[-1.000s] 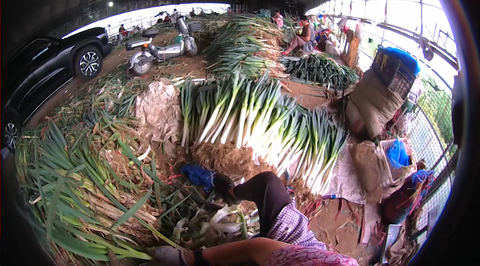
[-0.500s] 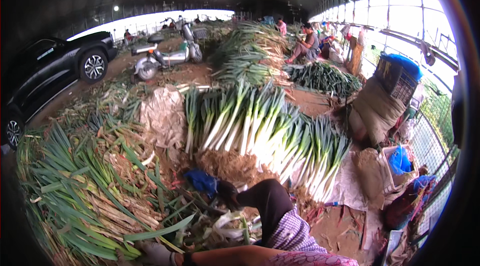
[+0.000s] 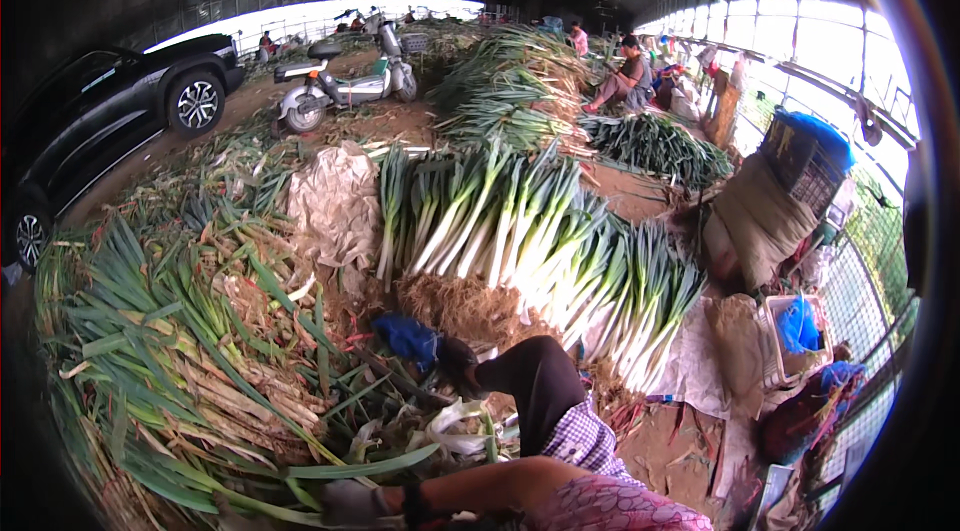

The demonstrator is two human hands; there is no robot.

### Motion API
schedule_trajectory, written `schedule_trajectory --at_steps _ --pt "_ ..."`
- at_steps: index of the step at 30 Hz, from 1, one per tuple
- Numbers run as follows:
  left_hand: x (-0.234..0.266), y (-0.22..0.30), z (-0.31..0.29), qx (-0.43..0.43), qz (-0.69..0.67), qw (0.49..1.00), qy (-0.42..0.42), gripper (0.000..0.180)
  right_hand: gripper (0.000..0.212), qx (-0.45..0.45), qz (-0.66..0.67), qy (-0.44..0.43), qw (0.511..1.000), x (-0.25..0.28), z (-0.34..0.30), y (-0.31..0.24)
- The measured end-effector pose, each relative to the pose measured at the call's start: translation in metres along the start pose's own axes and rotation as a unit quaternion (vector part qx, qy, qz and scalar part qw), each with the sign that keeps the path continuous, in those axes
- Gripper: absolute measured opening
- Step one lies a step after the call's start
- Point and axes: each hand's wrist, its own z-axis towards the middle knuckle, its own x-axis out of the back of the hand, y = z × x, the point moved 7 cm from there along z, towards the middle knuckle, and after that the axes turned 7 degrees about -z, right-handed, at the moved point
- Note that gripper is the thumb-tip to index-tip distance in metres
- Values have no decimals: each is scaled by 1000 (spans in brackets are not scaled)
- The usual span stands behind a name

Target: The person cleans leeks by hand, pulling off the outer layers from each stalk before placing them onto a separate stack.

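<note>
My right arm, with a dark wristband and pink patterned sleeve, reaches left across the bottom. My right hand (image 3: 352, 504), in a greyish glove, is closed around a leek (image 3: 275, 509) at the lower edge of a heap of untrimmed leeks (image 3: 150, 361). Its fingers are partly hidden. A long green leaf (image 3: 365, 469) arches over the hand. Just left of it, a small grey-brown shape (image 3: 238, 513) at the bottom edge may be my left hand; its fingers cannot be made out. Beyond my bent leg, a row of cleaned leeks (image 3: 520, 231) lies with white stems and roots toward me.
My blue-covered foot (image 3: 408, 341) rests among leaf scraps. A crumpled beige sack (image 3: 335, 206) lies beyond. At right stand a white basket (image 3: 775, 351) with blue plastic and a stacked crate (image 3: 800, 166). A scooter (image 3: 350, 86), a black car (image 3: 110, 121) and a seated person (image 3: 628, 76) are farther back.
My right hand has shifted right along the bottom edge, and the long leaf beside it has moved right too. The view has tilted slightly, so the near ground sits higher.
</note>
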Motion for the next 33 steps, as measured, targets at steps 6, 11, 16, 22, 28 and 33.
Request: schedule_trajectory --at_steps 6,11,16,22,28,33 --pt "58 9 -1 -38 -172 983 56 29 48 -142 -130 -57 980 37 -94 93" --pt "31 27 -15 -91 -155 984 1 36 49 -105 -140 41 984 87 -70 59" --pt "24 30 -15 -7 -360 932 41 29 62 126 -111 176 970 67 6 -59" --pt "33 41 -25 23 -375 927 11 35 33 27 203 -28 978 12 24 -43" --pt "17 42 -26 19 -300 952 -55 40 41 -75 457 -177 869 9 27 -63" --pt "55 63 -19 -48 -271 955 112 18 39 -112 346 -264 893 -17 -35 -3"
